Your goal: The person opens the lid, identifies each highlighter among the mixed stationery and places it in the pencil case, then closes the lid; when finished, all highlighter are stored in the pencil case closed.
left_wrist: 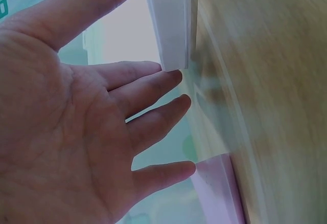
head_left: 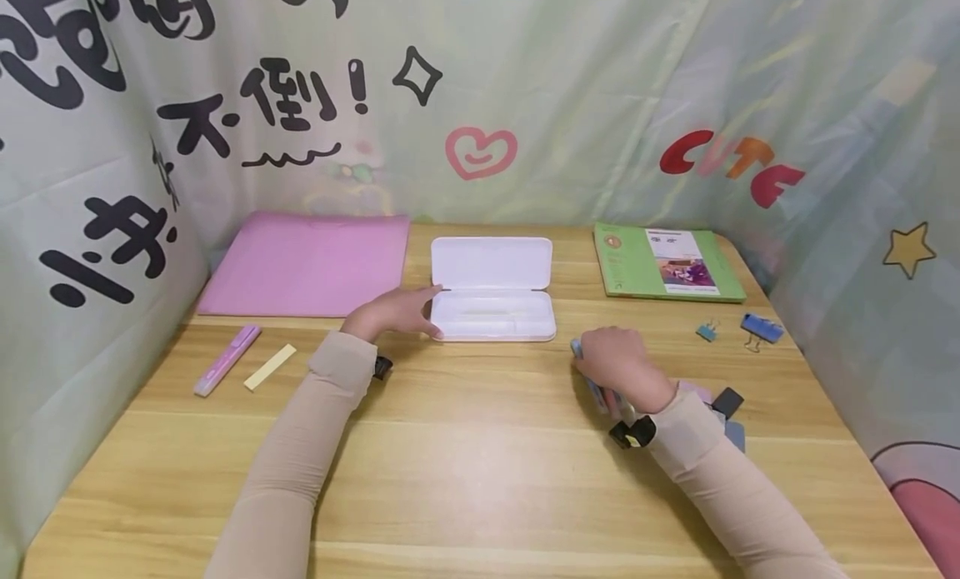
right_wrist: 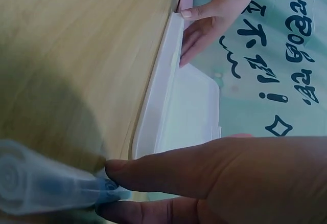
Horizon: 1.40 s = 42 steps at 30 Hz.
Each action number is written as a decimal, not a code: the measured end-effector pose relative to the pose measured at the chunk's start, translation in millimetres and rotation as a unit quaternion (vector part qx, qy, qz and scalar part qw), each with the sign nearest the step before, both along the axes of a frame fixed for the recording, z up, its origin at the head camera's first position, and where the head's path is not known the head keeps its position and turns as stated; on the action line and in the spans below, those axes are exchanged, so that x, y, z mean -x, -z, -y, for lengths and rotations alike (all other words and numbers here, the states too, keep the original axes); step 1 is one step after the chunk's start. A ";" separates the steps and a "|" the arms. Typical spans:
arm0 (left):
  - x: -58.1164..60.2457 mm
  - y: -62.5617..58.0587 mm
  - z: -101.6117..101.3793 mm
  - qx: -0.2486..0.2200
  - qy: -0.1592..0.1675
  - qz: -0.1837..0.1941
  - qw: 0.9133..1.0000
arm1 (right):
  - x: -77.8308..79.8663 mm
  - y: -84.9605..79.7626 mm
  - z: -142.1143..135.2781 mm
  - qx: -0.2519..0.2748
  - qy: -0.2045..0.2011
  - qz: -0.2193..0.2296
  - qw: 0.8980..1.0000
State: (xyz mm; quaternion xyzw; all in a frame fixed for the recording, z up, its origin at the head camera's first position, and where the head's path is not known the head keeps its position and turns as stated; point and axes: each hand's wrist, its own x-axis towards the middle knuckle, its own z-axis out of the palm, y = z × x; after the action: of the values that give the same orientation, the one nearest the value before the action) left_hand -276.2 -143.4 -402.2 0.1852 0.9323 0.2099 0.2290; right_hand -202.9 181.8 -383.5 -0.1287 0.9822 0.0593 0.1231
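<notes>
An opened white pencil case [head_left: 492, 316] lies on the table with its lid folded back, its shallow compartments facing up. My left hand [head_left: 401, 310] is at its left end. In the left wrist view the fingers [left_wrist: 153, 93] are spread and nearly straight, with the thumb and the nearest fingertips touching the case. To the right of the case my right hand [head_left: 617, 361] pinches a pen with a translucent body and blue inside [right_wrist: 61, 183] between thumb and finger. Other slim items under that hand are partly hidden.
A pink folder [head_left: 307, 267] lies back left. Nearer are a pink stick-shaped item [head_left: 228, 361] and a cream strip [head_left: 270, 367]. Back right lies a green pad [head_left: 667, 264]; in front are a teal clip [head_left: 707, 331] and a blue binder clip [head_left: 762, 327]. A dark small block [head_left: 727, 401] sits by my right sleeve.
</notes>
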 end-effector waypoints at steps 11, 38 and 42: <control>-4.3 0.4 2.2 0.008 -0.005 0.003 1.000 | -6.7 2.4 3.4 0.020 0.009 -0.012 1.000; 1.1 0.6 -0.7 0.006 -0.003 0.003 1.000 | 37.8 -1.8 53.4 0.094 -0.122 -0.136 0.979; -1.4 -1.9 -1.2 0.009 -0.006 0.001 1.000 | 45.2 -1.8 62.6 0.086 -0.145 -0.158 0.973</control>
State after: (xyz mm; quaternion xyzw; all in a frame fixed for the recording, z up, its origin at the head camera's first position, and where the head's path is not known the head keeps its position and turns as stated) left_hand -274.7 -142.2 -400.3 0.1776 0.9350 0.2033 0.2299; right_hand -248.1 119.2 -381.7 -0.2687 0.9616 0.0112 -0.0552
